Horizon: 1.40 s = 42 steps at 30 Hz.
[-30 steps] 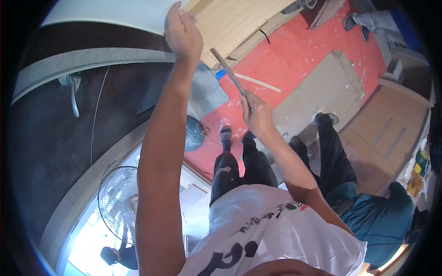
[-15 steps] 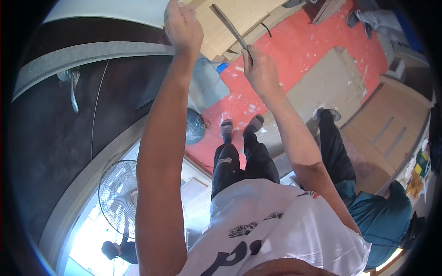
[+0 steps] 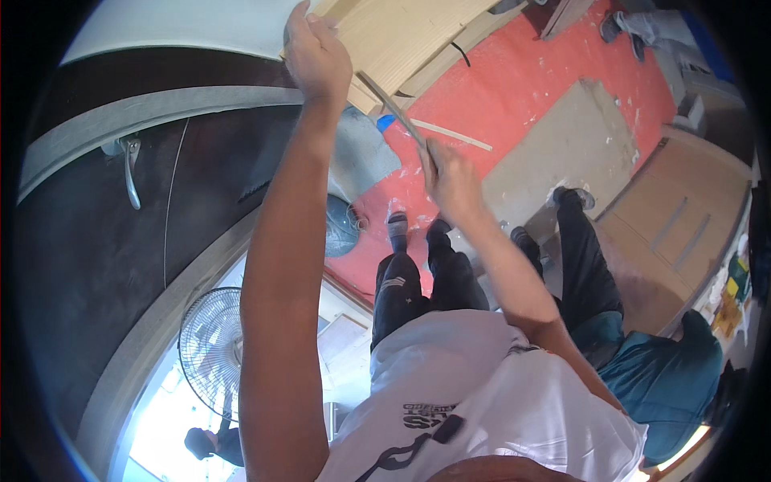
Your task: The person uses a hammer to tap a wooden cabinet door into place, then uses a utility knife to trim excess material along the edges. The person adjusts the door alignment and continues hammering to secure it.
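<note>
My right hand [image 3: 454, 181] is closed round one end of a long, flat grey bar [image 3: 393, 104] that looks like a file. The bar slants up and left, its far end near the corner of a pale wooden board [image 3: 418, 40]; whether they touch I cannot tell. At the board's left end is my left hand [image 3: 320, 60], its fingers bent against the edge and partly hidden. Below the board a thin pale wood strip [image 3: 454, 135] shows above the red floor covering [image 3: 562, 80].
To my right a person in a dark green top [image 3: 662, 373] bends close by. Brown flat panels [image 3: 683, 217] lie beyond. On my left are a dark door [image 3: 88, 217] with a metal handle [image 3: 131, 173] and a standing fan [image 3: 210, 349]. Another person's feet [image 3: 622, 32] show far right.
My right hand has drawn the bar down toward me, its tip shifting down and left. More of the thin wood strip shows. My left hand stays at the board's end.
</note>
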{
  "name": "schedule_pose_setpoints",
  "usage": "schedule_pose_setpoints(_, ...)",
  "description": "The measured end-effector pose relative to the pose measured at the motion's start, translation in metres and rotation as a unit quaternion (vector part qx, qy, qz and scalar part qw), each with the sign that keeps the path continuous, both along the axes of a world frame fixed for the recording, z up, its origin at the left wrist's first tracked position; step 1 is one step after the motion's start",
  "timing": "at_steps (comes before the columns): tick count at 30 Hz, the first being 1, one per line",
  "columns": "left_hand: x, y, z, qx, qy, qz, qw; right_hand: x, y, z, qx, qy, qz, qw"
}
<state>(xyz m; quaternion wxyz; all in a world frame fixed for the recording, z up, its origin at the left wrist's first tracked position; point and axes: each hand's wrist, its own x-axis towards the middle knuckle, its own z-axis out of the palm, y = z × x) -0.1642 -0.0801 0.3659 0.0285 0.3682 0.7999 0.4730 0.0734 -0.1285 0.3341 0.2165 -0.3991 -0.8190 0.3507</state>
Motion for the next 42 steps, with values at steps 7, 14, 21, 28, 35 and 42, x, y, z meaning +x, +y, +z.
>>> schedule_pose_setpoints(7, -0.002, 0.003, -0.001, -0.01, 0.004, -0.003, 1.0, -0.004, 0.033, -0.003, -0.019, -0.025, -0.077, 0.997)
schedule_pose_setpoints(14, -0.001, 0.002, -0.002, -0.001, 0.007, -0.012, 1.0, -0.004, 0.09, -0.015, 0.006, -0.057, -0.09, 0.994)
schedule_pose_setpoints(21, -0.003, -0.003, -0.004, -0.001, 0.0, -0.006, 1.0, -0.002, 0.009, -0.023, -0.004, 0.053, -0.005, 0.999)
schedule_pose_setpoints(28, 0.002, 0.005, 0.003, -0.007, 0.027, -0.017, 0.999, -0.034, 0.098, -0.006, -0.048, 0.014, -0.132, 0.99)
schedule_pose_setpoints(35, -0.001, 0.003, -0.001, 0.018, 0.029, -0.038, 0.999, -0.014, 0.029, -0.046, -0.011, 0.076, -0.074, 0.994)
schedule_pose_setpoints(42, -0.007, 0.007, -0.009, 0.023, 0.043, -0.054, 0.997, -0.046, 0.1, -0.021, -0.188, 0.179, -0.276, 0.926)
